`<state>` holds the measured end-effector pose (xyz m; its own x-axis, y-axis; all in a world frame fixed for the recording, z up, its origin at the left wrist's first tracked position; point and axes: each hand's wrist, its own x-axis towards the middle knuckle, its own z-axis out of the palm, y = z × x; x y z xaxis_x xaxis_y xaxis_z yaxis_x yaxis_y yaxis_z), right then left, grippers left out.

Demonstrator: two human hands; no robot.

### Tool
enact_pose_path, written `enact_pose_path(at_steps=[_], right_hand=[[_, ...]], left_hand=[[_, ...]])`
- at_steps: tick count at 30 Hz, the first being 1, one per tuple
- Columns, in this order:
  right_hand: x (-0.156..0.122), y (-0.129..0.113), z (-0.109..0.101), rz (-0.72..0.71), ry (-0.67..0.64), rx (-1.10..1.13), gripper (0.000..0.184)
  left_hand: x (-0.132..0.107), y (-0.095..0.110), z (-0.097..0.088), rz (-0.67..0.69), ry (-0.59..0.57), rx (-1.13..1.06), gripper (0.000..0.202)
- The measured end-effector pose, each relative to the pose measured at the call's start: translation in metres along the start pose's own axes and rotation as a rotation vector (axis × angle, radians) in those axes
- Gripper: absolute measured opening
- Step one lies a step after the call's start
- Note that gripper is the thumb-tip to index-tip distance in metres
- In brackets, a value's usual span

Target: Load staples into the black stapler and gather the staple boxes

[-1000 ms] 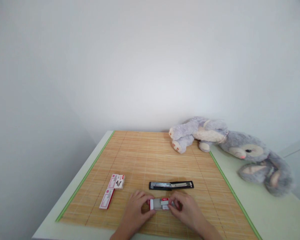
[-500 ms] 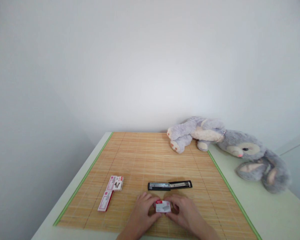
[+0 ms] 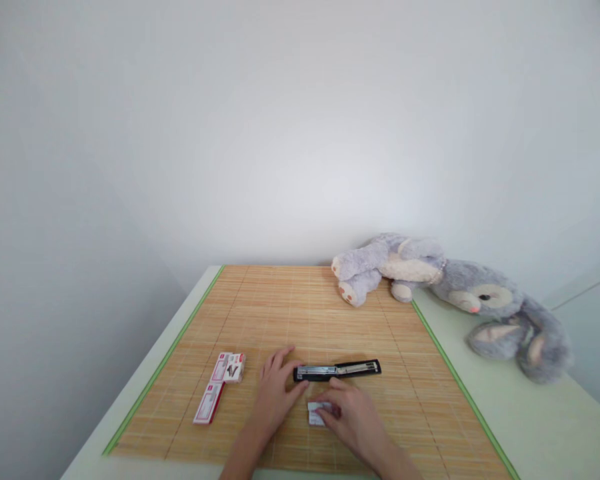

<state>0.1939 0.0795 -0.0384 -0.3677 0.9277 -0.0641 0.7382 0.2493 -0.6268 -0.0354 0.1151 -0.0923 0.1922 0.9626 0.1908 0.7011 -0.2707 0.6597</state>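
My right hand (image 3: 349, 417) rests on the bamboo mat (image 3: 300, 313) with its fingers curled on a small white staple box (image 3: 316, 413). Just beyond it lies an opened black stapler (image 3: 337, 370), flat and stretched left to right. My left hand (image 3: 275, 387) is spread, its fingers apart, with the thumb tip touching the stapler's left end. Two more red-and-white staple boxes lie to the left: one (image 3: 229, 367) farther back, one (image 3: 208, 403) nearer me.
The mat covers a pale table (image 3: 520, 420) that stands against a white wall. A grey plush rabbit (image 3: 445, 283) lies along the back right, partly on the mat's corner.
The small box was slid shut between both hands. My left hand then let go and moved forward to the stapler's left end. My right hand keeps the box low on the mat.
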Motion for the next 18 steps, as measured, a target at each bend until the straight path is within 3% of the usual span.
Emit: enact_pose_path(at_steps=[2,7,18], right_hand=[[0.003,0.000,-0.004,-0.017,0.017,-0.008,0.018],[0.011,0.005,-0.018,0.012,0.062,-0.063,0.022],[0.020,-0.002,-0.025,-0.005,-0.021,-0.138,0.022]], left_hand=[[0.001,0.002,0.001,0.025,-0.029,-0.001,0.032],[-0.007,0.007,0.003,0.071,-0.075,-0.009,0.032],[-0.010,0.012,0.002,0.028,-0.143,0.044,0.036]])
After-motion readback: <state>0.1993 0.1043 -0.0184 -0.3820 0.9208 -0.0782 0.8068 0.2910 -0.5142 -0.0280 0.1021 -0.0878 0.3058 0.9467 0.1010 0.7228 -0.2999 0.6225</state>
